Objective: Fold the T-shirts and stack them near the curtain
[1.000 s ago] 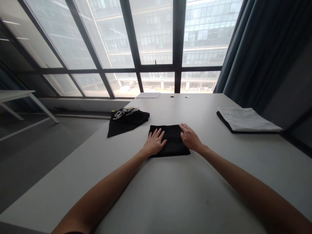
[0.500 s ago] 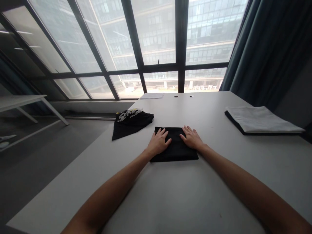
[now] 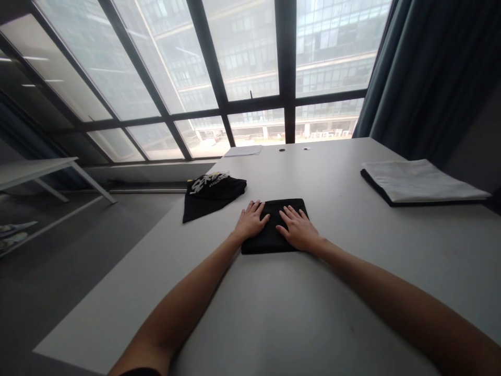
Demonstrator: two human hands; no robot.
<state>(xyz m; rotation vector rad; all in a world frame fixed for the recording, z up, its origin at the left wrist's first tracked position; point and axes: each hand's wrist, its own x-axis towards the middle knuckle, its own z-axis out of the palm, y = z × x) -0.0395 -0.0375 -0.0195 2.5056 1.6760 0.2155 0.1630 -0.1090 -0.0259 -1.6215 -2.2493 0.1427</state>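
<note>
A: Step in hand?
B: On wht worktable (image 3: 274, 303): folded blk cloth (image 3: 271, 238), betw. pile (image 3: 422, 183) (R) and printed blk cloth (image 3: 213, 194) (L). Prob. pressing it flat. L hand (image 3: 251, 223) + R hand (image 3: 299, 230) palms down on it, fingers spread, gripping nothing.
A: Next move needs?
B: Light, even pressure, est., so layers don't slip.
A: Counts, lg→sm?
B: Worktable 1; side table (image 3: 39, 169) 1; pile 1, wht over dk, layers unclear; printed cloth 1; folded cloth 1; hands 2.
</note>
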